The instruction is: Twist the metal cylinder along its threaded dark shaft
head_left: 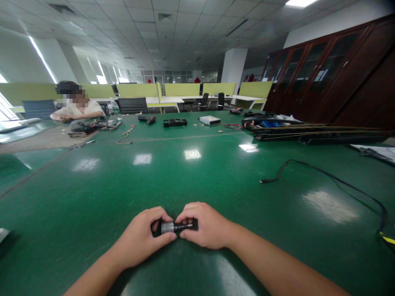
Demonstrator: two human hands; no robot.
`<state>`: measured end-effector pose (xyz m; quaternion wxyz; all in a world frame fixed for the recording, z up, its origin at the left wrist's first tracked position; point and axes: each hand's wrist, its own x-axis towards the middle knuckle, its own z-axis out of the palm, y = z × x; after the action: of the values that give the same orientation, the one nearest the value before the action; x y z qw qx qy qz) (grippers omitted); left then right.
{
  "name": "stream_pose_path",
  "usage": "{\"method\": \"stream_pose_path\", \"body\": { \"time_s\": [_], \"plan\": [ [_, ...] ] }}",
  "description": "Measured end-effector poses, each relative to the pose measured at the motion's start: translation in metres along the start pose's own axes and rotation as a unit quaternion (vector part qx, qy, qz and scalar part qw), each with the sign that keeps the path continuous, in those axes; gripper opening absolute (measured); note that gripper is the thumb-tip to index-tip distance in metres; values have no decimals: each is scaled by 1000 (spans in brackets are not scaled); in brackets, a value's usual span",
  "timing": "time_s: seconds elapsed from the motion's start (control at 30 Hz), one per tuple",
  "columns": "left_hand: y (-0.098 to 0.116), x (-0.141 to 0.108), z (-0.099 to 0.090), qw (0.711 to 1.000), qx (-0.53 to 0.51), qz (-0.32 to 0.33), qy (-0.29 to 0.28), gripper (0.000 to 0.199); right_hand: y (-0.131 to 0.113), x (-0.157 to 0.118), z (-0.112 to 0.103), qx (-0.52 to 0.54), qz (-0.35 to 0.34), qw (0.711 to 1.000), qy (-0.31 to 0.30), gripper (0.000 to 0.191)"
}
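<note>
Between my hands, low in the middle of the head view, lies a small grey metal cylinder with a dark ridged shaft (168, 227), its narrow end pointing right. My left hand (145, 234) is closed round the wider grey part, thumb below and fingers above. The shaft end sits between the thumb and curled fingers of my right hand (205, 226). Both hands rest at or just above the green tabletop (197, 181). My fingers partly cover the part, and its exact kind does not show.
A black cable (327, 169) curves across the right. Long black metal rails (286, 133) lie at the far right. Farther back are a power drill (147, 119), a black tray (175, 122) and a white box (210, 120). Another person (77, 107) sits at the far left.
</note>
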<state>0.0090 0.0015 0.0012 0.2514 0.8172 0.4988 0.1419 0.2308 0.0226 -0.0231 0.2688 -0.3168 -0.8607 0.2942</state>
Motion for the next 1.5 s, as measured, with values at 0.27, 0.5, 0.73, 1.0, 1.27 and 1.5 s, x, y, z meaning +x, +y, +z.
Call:
{"method": "stream_pose_path", "body": {
  "time_s": [0.27, 0.5, 0.73, 1.0, 1.27, 1.5],
  "plan": [
    [0, 2, 0, 1000, -4, -2, 3, 21, 4, 0, 1, -5, -21, 1000, 6, 22],
    [0, 0, 0, 1000, 0, -2, 3, 21, 3, 2, 1, 3, -5, 1000, 14, 20],
    [1, 1, 0, 1000, -4, -1, -1, 21, 3, 1, 1, 10, 1, 1000, 17, 18],
    [0, -1, 0, 1000, -5, -3, -2, 21, 2, 1, 1, 11, 1, 1000, 20, 16],
    [-2, 1, 1, 1000, 0, 1, -1, 22, 2, 1, 0, 11, -3, 1000, 22, 14],
    [-2, 0, 0, 1000, -8, 4, 0, 23, 6, -1, -5, 13, 5, 1000, 28, 11]
  ]
}}
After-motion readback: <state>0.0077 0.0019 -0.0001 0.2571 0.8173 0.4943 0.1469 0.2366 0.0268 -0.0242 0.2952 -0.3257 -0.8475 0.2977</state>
